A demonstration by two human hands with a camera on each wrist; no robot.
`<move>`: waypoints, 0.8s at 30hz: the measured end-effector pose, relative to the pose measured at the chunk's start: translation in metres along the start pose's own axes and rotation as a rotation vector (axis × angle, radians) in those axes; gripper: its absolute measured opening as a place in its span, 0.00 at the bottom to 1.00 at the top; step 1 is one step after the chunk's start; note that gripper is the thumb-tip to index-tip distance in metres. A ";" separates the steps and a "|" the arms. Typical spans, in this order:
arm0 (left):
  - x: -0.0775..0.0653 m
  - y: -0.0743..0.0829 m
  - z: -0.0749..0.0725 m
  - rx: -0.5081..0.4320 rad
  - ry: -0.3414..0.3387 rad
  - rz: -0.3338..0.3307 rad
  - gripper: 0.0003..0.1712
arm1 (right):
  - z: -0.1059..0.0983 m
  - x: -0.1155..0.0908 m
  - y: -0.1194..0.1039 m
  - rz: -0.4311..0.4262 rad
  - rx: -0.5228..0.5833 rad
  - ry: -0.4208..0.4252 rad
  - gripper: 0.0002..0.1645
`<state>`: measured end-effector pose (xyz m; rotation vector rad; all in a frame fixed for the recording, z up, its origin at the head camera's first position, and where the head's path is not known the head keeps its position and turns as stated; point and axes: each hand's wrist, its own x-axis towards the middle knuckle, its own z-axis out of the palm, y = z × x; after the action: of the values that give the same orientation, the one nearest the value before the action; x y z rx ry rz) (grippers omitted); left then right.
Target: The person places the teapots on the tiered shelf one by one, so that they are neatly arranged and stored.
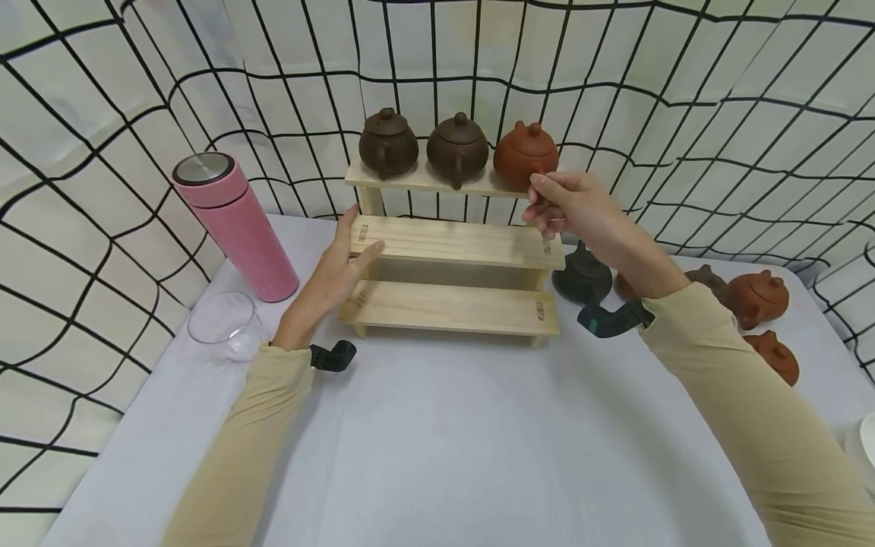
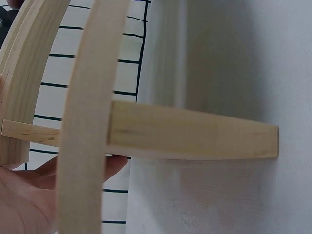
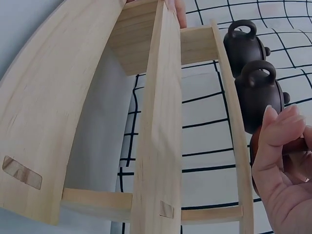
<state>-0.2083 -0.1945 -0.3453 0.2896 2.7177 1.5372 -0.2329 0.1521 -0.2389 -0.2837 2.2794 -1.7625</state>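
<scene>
A three-tier wooden rack [image 1: 451, 308] stands on the white table. My left hand [image 1: 333, 277] grips the left end of its middle tier, thumb at the front edge and fingers behind. On the top tier, two dark brown teapots [image 1: 388, 144] and an orange-red teapot [image 1: 525, 156] stand in a row. With its thumb and fingers, my right hand [image 1: 581, 209] pinches the handle of the orange-red teapot at the right end. Its palm and fingers cover most of that teapot [image 3: 295, 145] in the right wrist view. The middle and bottom tiers are bare.
A pink thermos flask [image 1: 235, 228] and a clear glass bowl [image 1: 225, 327] stand left of the rack. Right of it are a black teapot [image 1: 582, 277] and several others, including orange-red teapots [image 1: 757, 296], partly behind the right arm. A black wire grid [image 1: 478, 77] rises behind the table.
</scene>
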 end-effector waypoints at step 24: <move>-0.001 0.000 -0.001 -0.010 -0.004 0.002 0.50 | 0.005 0.006 0.016 -0.055 0.047 0.050 0.23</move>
<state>-0.2076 -0.1954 -0.3452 0.2953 2.7068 1.5485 -0.2372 0.1498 -0.2557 -0.3000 2.2811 -1.8679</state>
